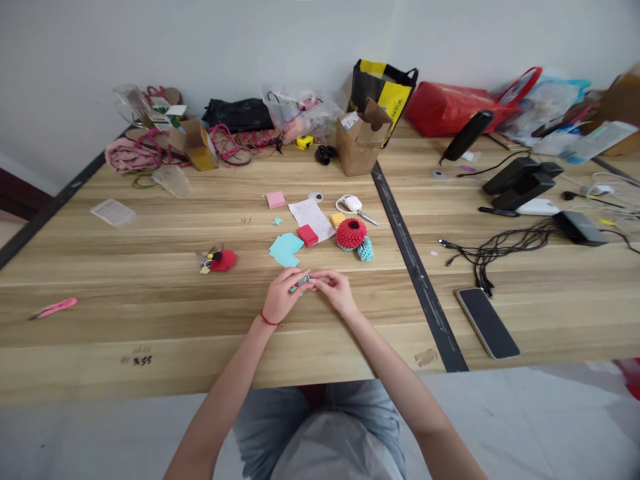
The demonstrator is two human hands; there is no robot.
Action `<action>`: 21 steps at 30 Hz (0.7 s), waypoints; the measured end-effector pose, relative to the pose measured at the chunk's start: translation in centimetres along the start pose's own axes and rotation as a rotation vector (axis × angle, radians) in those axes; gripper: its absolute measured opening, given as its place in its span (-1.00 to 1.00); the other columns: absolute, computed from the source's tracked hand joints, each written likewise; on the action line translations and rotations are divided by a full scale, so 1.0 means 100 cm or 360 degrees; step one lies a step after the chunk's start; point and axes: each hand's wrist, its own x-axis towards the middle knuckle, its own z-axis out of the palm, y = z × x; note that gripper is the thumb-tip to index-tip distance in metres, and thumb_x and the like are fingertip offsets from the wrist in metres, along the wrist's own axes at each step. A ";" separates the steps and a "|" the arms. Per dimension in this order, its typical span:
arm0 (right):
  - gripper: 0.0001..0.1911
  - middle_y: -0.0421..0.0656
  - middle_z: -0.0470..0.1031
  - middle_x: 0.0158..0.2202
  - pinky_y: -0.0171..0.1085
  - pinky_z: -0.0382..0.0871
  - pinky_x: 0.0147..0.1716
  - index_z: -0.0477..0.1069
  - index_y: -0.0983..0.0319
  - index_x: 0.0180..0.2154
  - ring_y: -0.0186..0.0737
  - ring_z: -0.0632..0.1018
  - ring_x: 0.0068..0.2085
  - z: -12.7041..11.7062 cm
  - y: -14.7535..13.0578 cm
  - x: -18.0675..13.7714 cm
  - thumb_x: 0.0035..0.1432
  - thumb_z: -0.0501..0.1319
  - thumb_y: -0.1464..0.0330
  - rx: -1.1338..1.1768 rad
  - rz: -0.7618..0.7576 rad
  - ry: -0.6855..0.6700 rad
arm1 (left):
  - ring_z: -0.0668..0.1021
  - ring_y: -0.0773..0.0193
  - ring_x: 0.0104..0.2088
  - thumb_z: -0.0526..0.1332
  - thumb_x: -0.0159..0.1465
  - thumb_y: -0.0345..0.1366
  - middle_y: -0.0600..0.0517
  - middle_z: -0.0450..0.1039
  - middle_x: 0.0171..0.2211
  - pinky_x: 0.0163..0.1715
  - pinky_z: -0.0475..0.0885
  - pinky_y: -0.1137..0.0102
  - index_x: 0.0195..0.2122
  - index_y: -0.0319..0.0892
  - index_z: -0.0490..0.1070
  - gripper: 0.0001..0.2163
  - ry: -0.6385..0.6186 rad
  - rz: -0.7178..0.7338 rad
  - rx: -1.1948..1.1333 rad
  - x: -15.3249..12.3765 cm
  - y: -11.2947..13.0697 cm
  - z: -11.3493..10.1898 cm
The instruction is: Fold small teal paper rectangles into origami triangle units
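Left hand near blue papers, red paper stack beside them.

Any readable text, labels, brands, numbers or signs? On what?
Nothing legible for certain. Too small or blurred:
Black-and-yellow bag: lettering on yellow panel.
White paper: faint writing.
Wooden tabletop: dark scrawl at front left, smaller mark further back.
Box by bag: white label.
Central black strip: pale marks.

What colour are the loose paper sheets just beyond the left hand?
Light blue; the paper sheets show best in the head view.
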 end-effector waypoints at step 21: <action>-0.67 -0.18 0.56 -0.48 -0.27 0.46 -0.38 0.50 0.22 -0.33 -0.26 0.53 -0.48 -0.005 -0.003 0.003 -0.16 0.37 0.17 -0.0026 0.0094 -0.0028 | 0.57 0.31 -0.43 0.22 0.18 -0.22 -0.02 0.57 -0.35 -0.44 0.48 0.46 -0.27 -0.19 0.49 -0.82 -0.0016 -0.0440 -0.0446 -0.001 -0.001 0.003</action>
